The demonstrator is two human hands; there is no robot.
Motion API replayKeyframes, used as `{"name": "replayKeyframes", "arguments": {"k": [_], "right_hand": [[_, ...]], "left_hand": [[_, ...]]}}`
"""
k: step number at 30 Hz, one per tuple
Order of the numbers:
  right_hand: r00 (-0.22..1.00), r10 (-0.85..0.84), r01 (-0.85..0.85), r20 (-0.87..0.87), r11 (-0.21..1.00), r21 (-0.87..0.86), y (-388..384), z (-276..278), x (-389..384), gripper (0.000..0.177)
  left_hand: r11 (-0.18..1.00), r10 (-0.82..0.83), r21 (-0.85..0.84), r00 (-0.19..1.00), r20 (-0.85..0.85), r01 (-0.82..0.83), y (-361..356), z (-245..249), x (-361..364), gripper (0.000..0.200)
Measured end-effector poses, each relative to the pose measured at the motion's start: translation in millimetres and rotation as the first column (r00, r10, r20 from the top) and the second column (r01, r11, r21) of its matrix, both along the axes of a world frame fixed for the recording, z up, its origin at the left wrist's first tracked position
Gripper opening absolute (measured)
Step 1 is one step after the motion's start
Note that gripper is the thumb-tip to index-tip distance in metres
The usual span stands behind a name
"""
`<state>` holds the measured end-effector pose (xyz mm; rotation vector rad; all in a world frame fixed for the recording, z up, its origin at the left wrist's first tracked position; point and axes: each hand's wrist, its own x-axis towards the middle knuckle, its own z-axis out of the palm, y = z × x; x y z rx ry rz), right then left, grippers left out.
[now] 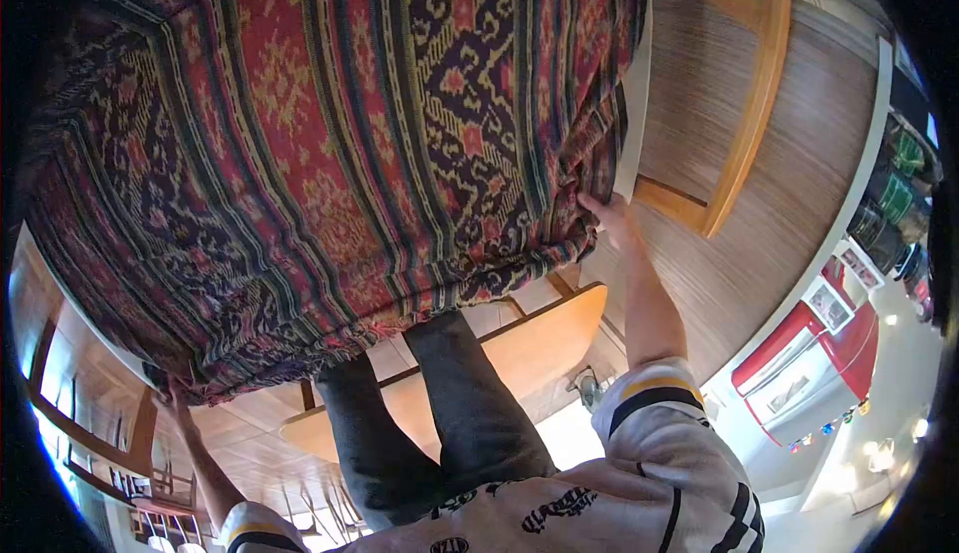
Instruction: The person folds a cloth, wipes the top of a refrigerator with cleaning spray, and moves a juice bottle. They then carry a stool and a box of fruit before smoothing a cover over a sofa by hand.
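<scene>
A large patterned cloth [330, 133], striped in red, black and yellow, spreads over the upper left and middle of the view. Its near edge is bunched in folds. My right hand [611, 218] grips the gathered cloth at its right corner, fingers wrapped round the fabric. At the far left lower corner of the cloth, my left hand [175, 396] is closed on the edge, partly hidden by it. Between the two hands the edge hangs in a crumpled line above my legs.
A wooden bench [549, 328] lies behind my legs. A wooden frame [754, 103] stands on the right over a wood-grain surface [689, 293]. A red and white fridge [799, 373] is at the far right, and wooden chairs [170, 478] stand at lower left.
</scene>
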<state>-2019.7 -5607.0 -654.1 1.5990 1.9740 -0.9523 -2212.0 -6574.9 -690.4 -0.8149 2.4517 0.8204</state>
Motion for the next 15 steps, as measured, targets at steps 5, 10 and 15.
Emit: {"name": "replayKeyframes", "arguments": {"k": [5,10,15], "right_hand": [[0.933,-0.306,0.312,-0.191,0.950,0.003,-13,31,47,0.044],[0.933,-0.323,0.334,0.159,0.942,-0.042,-13,65,77,0.049],[0.902,-0.283,0.391,0.325,0.856,-0.338,-14,70,106,0.052]], "left_hand": [[0.892,0.263,0.287,0.917,0.299,-0.349,2,40,54,0.048],[0.860,0.296,0.244,0.827,0.478,-0.449,-58,59,105,0.045],[0.941,0.269,0.006,0.760,0.592,-0.338,-56,80,137,0.043]]}}
